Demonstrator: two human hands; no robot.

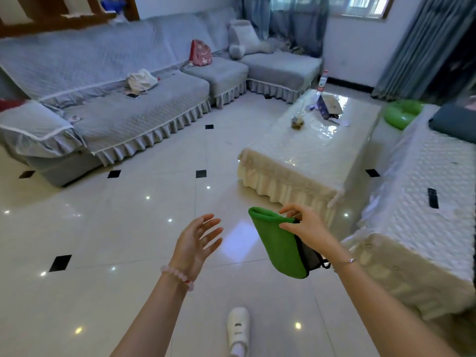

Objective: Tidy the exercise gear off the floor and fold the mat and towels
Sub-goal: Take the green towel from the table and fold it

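1. White shoe (238,328) at the near edge, planted on the glossy tiled floor (128,228).
2. Up ahead, the right hand (306,225) pinches the top edge of the green towel (278,248) between thumb and fingers. The towel hangs folded in the air, off the floor, with a dark mesh piece behind it.
3. Its long axis runs steeply down from the pinch toward the near side.
4. Left hand (198,240) waits just left of it, fingers spread, palm turned toward the towel, not touching. Nothing lies between them, so a sideways reach should meet the cloth.
5. Just beyond sits the cream-covered table (296,155), a draped bench (425,228) is on the right, and a grey sofa (128,117) is far left.
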